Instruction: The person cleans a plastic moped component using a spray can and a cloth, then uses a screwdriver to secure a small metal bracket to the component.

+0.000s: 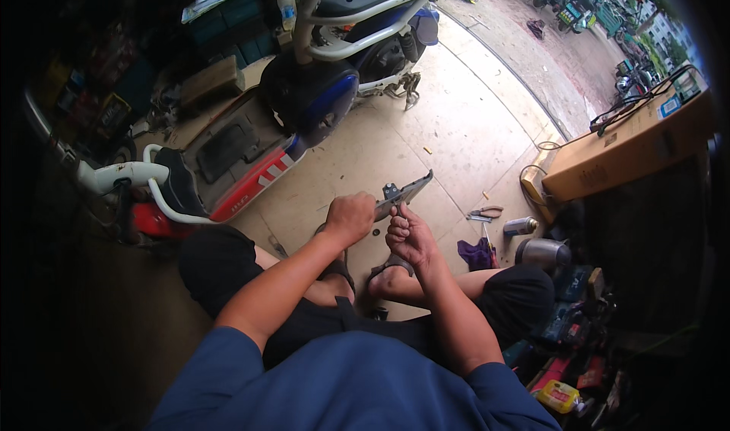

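Note:
Above the floor between my feet, my left hand [351, 218] is closed round the near end of a long grey flat part [414, 190] that narrows to a dark tip. A small dark bracket [391, 190] with round bolt heads or holes stands up from its edge. My right hand [409, 235] is pinched, palm turned up, just beneath the part's middle. Whatever lies between its thumb and finger is too small to make out. A blue and white electric scooter [247, 165] with a red side panel stands ahead and to the left.
On the tiled floor at right lie pliers [488, 212], a purple cloth [476, 254], a spray can [520, 226] and a metal cup-like container [541, 254]. Tool cases [572, 285] crowd my right knee. A cardboard box [627, 153] with cables stands farther right, near the doorway.

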